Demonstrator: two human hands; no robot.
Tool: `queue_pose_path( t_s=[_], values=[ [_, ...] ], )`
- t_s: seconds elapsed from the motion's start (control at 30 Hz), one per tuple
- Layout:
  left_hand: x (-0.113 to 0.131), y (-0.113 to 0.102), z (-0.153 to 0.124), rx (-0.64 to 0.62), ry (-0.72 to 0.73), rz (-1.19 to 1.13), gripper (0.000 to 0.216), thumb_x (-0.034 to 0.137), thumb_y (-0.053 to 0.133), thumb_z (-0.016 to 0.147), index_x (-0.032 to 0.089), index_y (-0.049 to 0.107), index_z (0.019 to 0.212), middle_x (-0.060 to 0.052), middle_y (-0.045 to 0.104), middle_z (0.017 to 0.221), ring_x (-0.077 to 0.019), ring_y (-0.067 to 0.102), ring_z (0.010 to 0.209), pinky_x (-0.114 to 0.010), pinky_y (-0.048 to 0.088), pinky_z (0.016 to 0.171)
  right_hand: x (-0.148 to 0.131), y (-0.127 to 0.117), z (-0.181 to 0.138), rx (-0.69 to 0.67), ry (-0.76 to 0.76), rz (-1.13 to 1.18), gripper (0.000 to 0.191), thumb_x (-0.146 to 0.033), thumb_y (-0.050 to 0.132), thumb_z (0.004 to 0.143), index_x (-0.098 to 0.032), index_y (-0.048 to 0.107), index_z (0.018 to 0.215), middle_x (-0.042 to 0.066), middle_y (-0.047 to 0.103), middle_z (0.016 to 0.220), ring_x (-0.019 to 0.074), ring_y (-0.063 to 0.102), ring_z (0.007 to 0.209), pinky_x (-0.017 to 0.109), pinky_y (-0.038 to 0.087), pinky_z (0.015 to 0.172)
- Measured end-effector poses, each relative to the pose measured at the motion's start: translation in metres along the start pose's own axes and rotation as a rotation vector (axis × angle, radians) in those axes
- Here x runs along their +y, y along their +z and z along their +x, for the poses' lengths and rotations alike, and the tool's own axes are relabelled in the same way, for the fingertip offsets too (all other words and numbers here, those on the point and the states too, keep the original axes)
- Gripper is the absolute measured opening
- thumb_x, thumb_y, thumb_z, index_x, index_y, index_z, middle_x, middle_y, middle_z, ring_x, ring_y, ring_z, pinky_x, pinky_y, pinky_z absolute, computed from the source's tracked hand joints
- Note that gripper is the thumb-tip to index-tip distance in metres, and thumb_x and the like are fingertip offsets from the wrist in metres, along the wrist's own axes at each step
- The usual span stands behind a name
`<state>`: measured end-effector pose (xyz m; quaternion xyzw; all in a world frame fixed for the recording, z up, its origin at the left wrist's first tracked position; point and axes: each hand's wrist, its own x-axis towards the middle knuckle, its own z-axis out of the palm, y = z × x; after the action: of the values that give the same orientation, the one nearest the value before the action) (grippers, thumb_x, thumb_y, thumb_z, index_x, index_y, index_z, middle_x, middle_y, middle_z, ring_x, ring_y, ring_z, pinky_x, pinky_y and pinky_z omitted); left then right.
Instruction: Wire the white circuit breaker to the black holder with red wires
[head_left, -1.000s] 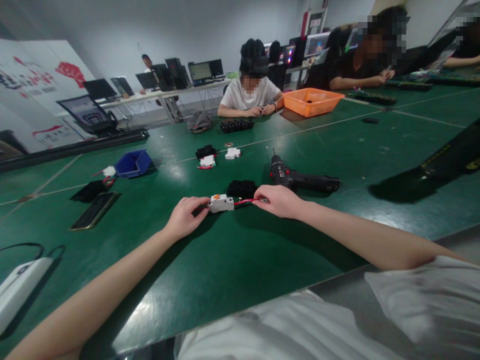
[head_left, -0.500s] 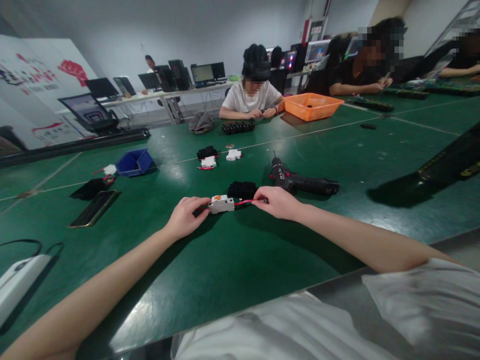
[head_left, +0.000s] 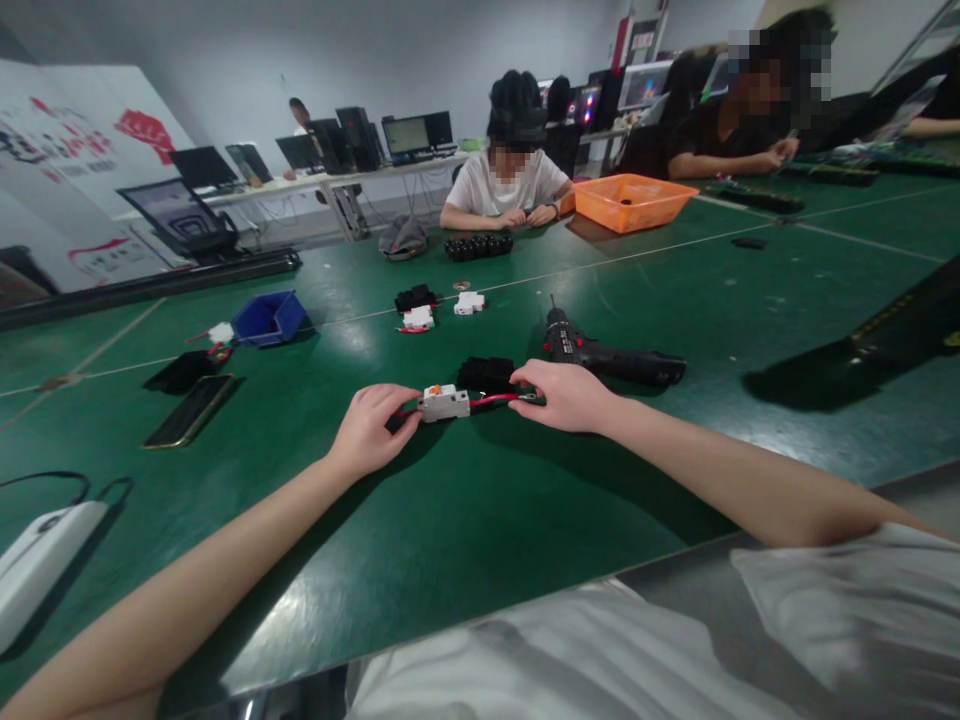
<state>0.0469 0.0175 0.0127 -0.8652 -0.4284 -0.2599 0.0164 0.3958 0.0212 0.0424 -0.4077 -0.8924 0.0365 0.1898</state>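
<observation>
At the centre of the frame a small white switch (head_left: 444,402) with an orange tab sits on the green table (head_left: 465,520). The left hand (head_left: 367,435) pinches its left end, seemingly to steady it; the right hand (head_left: 566,395) grips the far end of a red wire (head_left: 491,401) running from it, held straight. Black parts (head_left: 486,373) and a power screwdriver (head_left: 611,358) lie just behind. No label is readable; a poster (head_left: 90,170) at upper left bears blurred red writing.

Single head-worn view, looking forward and down across the green table (head_left: 465,540). Both forearms enter from the bottom edge. Left hand (head_left: 367,435) and right hand (head_left: 570,398) sit close, near frame centre. Wide lens, edges bent; far end takes in seated people (head_left: 510,185) and monitors (head_left: 409,135).
</observation>
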Motion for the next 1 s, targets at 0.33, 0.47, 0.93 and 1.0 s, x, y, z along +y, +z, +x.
queue_pose_path(
  t_s=[0.33, 0.47, 0.93, 1.0],
  values=[
    [0.007, 0.000, 0.000, 0.045, 0.037, 0.062, 0.026, 0.033, 0.057, 0.094, 0.024, 0.063, 0.117, -0.007, 0.072, 0.116, -0.0249, 0.064, 0.111, -0.045, 0.042, 0.104, 0.018, -0.025, 0.005, 0.080, 0.038, -0.121, 0.026, -0.028, 0.047, 0.099, -0.015, 0.067, 0.110, 0.012, 0.071, 0.108, 0.0261, 0.066, 0.098, 0.036, 0.049, 0.085],
    [0.010, -0.001, 0.001, 0.028, 0.020, 0.069, 0.026, 0.034, 0.057, 0.093, 0.024, 0.064, 0.117, -0.008, 0.072, 0.117, -0.0259, 0.065, 0.112, -0.046, 0.043, 0.104, 0.055, -0.051, 0.002, -0.011, 0.187, -0.292, 0.029, -0.026, 0.060, 0.085, -0.013, 0.066, 0.110, 0.016, 0.069, 0.113, 0.0321, 0.064, 0.102, 0.042, 0.050, 0.088],
    [0.006, 0.005, -0.001, 0.005, 0.025, -0.031, 0.029, 0.031, 0.051, 0.095, 0.022, 0.064, 0.119, -0.007, 0.074, 0.110, -0.0243, 0.068, 0.102, -0.044, 0.045, 0.097, 0.091, -0.045, 0.002, -0.375, 0.502, -0.231, 0.046, -0.059, 0.072, 0.075, -0.017, 0.069, 0.095, 0.015, 0.074, 0.095, 0.0303, 0.071, 0.082, 0.035, 0.049, 0.067],
    [0.006, 0.004, -0.001, 0.007, 0.030, -0.048, 0.027, 0.030, 0.051, 0.096, 0.023, 0.064, 0.118, -0.006, 0.074, 0.107, -0.0231, 0.068, 0.101, -0.043, 0.045, 0.097, 0.094, -0.045, 0.003, -0.324, 0.523, -0.227, 0.048, -0.058, 0.073, 0.074, -0.018, 0.070, 0.101, 0.015, 0.075, 0.099, 0.0320, 0.071, 0.087, 0.037, 0.050, 0.071]
  ],
)
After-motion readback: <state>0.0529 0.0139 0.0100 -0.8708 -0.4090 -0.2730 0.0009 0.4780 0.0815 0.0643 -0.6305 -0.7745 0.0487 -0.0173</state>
